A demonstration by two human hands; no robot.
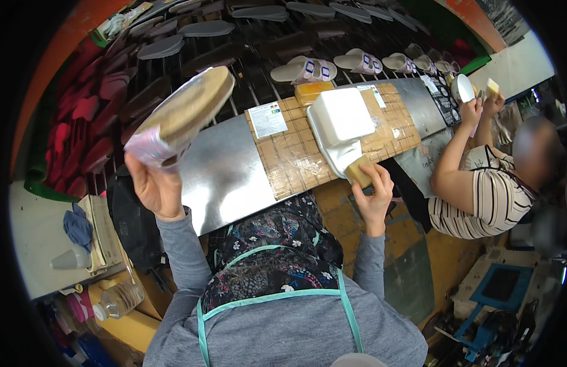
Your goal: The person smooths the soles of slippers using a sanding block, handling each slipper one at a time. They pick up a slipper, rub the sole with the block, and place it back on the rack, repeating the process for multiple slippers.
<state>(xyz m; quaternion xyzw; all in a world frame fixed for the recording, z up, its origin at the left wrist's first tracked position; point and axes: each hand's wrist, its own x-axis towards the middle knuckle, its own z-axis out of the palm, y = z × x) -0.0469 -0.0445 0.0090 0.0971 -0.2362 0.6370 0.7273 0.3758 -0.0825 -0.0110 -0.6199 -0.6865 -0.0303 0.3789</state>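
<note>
Sandal [184,113] is raised at the left end of the metal bench [225,168], pinched by thumb and fingers of the left hand [156,188]. Remotely, I see the right hand [375,192] pinching a tan sponge block [358,172] at the near edge, beside the white plastic tray [340,160].

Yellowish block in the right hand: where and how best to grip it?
Pinch the block by its right-hand side, probably best coming from the picture's lower right: it's small and flat-sided, and the right hand there leaves its left end uncovered.
</note>
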